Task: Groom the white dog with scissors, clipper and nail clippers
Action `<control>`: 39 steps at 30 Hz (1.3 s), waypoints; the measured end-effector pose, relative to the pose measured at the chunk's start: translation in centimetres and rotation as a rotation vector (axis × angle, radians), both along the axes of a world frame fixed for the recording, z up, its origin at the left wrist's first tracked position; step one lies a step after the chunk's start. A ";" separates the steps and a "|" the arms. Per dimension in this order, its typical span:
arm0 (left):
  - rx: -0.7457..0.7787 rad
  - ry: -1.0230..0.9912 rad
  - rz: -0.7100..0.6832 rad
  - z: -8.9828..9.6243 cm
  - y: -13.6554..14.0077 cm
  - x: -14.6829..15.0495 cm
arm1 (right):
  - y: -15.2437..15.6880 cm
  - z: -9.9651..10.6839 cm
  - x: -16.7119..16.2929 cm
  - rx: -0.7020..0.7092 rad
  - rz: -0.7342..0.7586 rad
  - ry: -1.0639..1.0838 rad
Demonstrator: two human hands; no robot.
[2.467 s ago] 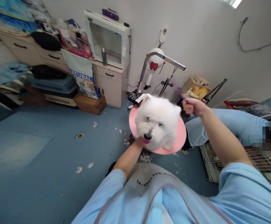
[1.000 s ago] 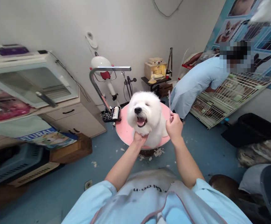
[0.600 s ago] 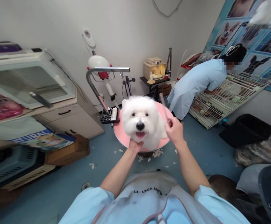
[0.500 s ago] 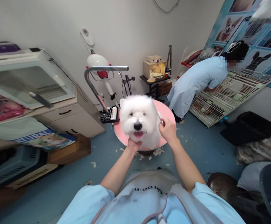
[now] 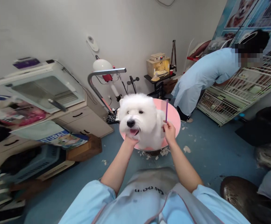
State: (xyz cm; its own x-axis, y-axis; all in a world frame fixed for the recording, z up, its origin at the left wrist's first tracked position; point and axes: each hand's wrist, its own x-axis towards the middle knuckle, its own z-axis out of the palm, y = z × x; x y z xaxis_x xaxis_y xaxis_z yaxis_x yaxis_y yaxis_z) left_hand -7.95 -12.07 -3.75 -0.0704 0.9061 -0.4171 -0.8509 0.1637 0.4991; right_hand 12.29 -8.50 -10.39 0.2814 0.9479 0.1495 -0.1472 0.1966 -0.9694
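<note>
A fluffy white dog sits on a round pink grooming table, its mouth a little open and its head turned toward the left of the view. Under its chin my left hand grips the fur, with the fingers partly buried in it. My right hand pinches the lower end of a purple comb, which stands upright beside the dog's flank, apart from its head.
A metal grooming arm rises over the table's left side, above a black tool tray. Fur clippings lie on the floor. A co-worker in light blue bends over wire cages at the right.
My right hand has drawn the comb away from the dog's cheek and raised it upright. The dog's head has turned left. My view has shifted slightly left.
</note>
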 end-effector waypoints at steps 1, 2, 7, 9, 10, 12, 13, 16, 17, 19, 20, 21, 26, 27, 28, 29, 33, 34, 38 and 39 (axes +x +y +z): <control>-0.019 0.028 0.017 0.2 -0.2 -0.3 | -0.2 -0.5 -0.5 -0.045 0.043 0.068; -0.031 0.057 0.040 0.2 -0.4 -0.7 | -0.5 -0.9 -1.1 -0.086 0.074 0.129; 0.042 0.104 0.097 -0.2 -2.0 -2.5 | -1.4 0.3 -4.6 -0.108 0.220 0.315; 0.064 0.108 0.078 -0.2 -2.5 -2.6 | -1.1 1.3 -5.2 -0.062 0.363 0.396; 0.065 0.110 0.071 -0.2 -2.7 -2.6 | -0.9 1.7 -5.3 -0.048 0.402 0.455; 0.064 0.109 0.074 -0.2 -3.0 -2.4 | -0.6 2.1 -5.2 -0.059 0.369 0.561; 0.065 0.109 0.075 -0.2 -3.1 -2.3 | -0.5 2.1 -5.1 -0.079 0.329 0.574; 0.079 0.121 0.059 -0.3 -3.2 -2.2 | -0.5 1.8 -4.6 -0.118 0.380 0.466; 0.079 0.126 0.050 -0.3 -3.2 -2.1 | -0.6 1.7 -4.4 -0.111 0.433 0.449; 0.057 0.124 0.050 -0.3 -3.2 -1.9 | -0.5 1.7 -3.7 -0.085 0.482 0.518; 0.042 0.117 0.061 -0.2 -3.2 -1.7 | -0.5 1.7 -3.3 -0.081 0.456 0.585; 0.029 0.110 0.075 0.0 -3.2 -1.5 | -0.4 1.8 -3.0 -0.088 0.402 0.645; 0.035 0.050 0.063 0.8 -3.1 0.2 | -1.2 1.4 -3.4 -0.182 0.335 0.584; 0.050 0.026 0.022 0.8 -3.0 0.5 | -1.4 1.3 -3.5 -0.168 0.381 0.590; 0.065 -0.002 -0.018 0.7 -3.0 0.8 | -1.5 1.2 -3.5 -0.141 0.404 0.618; 0.075 -0.029 -0.045 0.6 -3.0 1.0 | -1.6 1.0 -3.2 -0.107 0.378 0.650; 0.017 -0.095 -0.008 0.2 -2.9 1.6 | -2.9 0.0 -1.7 0.009 -0.049 0.358; 0.007 -0.106 0.008 0.2 -2.9 1.8 | -3.5 -0.4 -1.5 0.054 -0.138 0.181; 0.107 -0.140 -0.020 1.0 -3.2 2.7 | -4.7 -1.7 -2.3 0.281 -0.266 -0.395; 0.137 -0.134 -0.034 1.2 -3.3 2.9 | -4.6 -1.8 -2.5 0.311 -0.292 -0.464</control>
